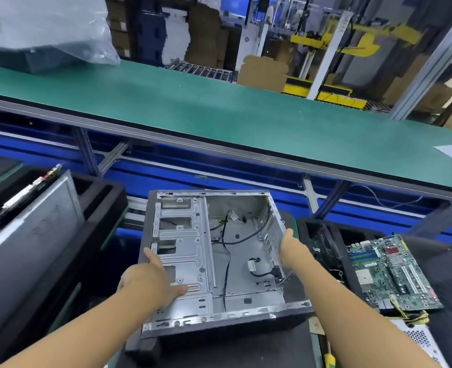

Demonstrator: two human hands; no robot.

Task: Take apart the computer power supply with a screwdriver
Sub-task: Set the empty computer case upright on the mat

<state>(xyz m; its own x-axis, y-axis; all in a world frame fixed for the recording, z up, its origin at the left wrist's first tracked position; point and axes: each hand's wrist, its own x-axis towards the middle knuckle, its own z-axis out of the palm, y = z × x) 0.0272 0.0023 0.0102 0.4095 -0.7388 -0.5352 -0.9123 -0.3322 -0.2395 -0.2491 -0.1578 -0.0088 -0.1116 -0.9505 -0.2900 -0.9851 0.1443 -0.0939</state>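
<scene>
Below the green bench [219,107], your left hand [150,277] and right hand [290,243] grip the gutted case [240,288] by its left and right walls. What seems the power supply [418,338], perforated steel at near right, looks dense and stiff; hold its flat sides.

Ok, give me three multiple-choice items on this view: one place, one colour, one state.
1. Where does the motherboard lie relative to the computer case? A) left B) right C) inside
2. What colour is the long bench top? A) green B) red C) white
3. The computer case is: A) closed up B) open, interior showing C) wrapped in plastic
Answers: B, the board sits off the case's right side; A, the surface is plainly green; B, the bare metal interior is in full view.
</scene>
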